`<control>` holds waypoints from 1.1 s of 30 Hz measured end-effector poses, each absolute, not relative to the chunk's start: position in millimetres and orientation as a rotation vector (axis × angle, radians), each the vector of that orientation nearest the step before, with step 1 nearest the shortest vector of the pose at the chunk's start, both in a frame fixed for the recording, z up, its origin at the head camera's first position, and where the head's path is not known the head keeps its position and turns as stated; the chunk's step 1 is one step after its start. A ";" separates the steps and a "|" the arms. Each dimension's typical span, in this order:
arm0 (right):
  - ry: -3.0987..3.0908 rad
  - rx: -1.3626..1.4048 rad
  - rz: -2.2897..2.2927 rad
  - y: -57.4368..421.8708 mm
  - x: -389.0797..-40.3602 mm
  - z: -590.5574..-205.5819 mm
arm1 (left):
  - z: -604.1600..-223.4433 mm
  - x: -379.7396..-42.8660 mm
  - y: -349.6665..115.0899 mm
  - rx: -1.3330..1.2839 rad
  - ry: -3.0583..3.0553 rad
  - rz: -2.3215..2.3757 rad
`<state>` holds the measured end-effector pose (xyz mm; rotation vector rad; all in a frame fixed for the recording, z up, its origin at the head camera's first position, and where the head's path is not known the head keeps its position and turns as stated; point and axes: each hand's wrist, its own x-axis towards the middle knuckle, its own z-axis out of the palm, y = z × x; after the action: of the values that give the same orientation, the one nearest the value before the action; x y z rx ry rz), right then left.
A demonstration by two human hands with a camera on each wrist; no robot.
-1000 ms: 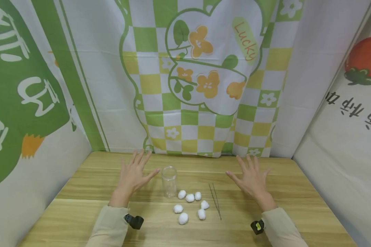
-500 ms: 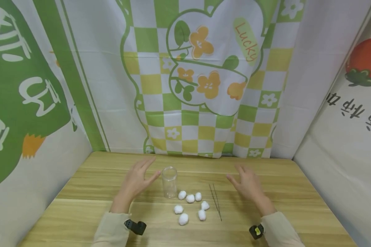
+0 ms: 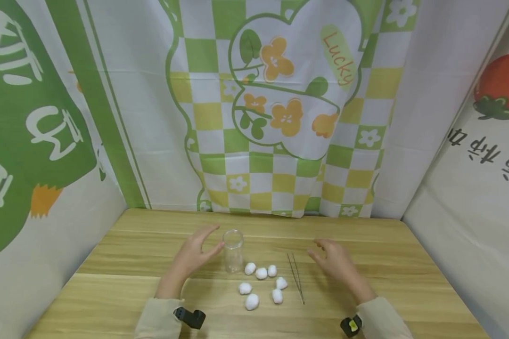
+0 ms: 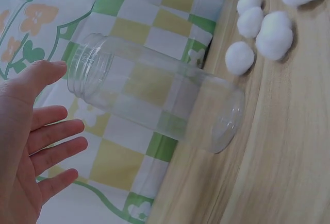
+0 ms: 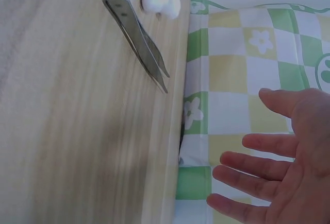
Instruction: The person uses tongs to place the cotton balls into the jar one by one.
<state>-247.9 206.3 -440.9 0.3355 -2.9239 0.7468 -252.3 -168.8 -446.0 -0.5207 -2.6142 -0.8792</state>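
Note:
A clear jar with a threaded neck and no lid (image 3: 233, 254) stands upright on the table. Just left of it, my left hand (image 3: 194, 254) is held with fingers apart and thumb close to the rim; in the left wrist view the palm faces the jar (image 4: 154, 92). Metal tweezers (image 3: 297, 278) lie on the wood with their tips pointing away from me. To their right hovers my right hand (image 3: 335, 260), fingers loosely bent around nothing. Several white cotton balls (image 3: 252, 302) lie between jar and tweezers.
The wooden table (image 3: 123, 263) ends at a checkered green and yellow curtain (image 3: 254, 188) at the back. Printed cloth hangs on the left and right sides. A small black camera (image 3: 191, 318) is strapped to each wrist.
Both hands have come down and back toward me from a spread pose, with fingers now more bent. My left hand has drawn nearer the jar. Jar, cotton balls and tweezers stay in place.

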 end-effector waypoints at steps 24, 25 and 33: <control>-2.883 0.500 1.162 196.3 -240.6 -469.9 | -460.9 -251.3 -153.1 -0.520 -2.541 -1.110; -2.883 0.505 1.171 196.0 -240.6 -470.9 | -461.5 -251.7 -152.8 -0.521 -2.531 -1.116; -2.904 0.499 1.313 192.1 -238.7 -475.8 | -466.1 -255.5 -148.0 -0.512 -2.485 -1.220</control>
<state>-238.7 192.1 -475.8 0.4993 -2.9044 1.3130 -255.5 -148.0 -466.1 -0.5122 -2.4854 -1.2196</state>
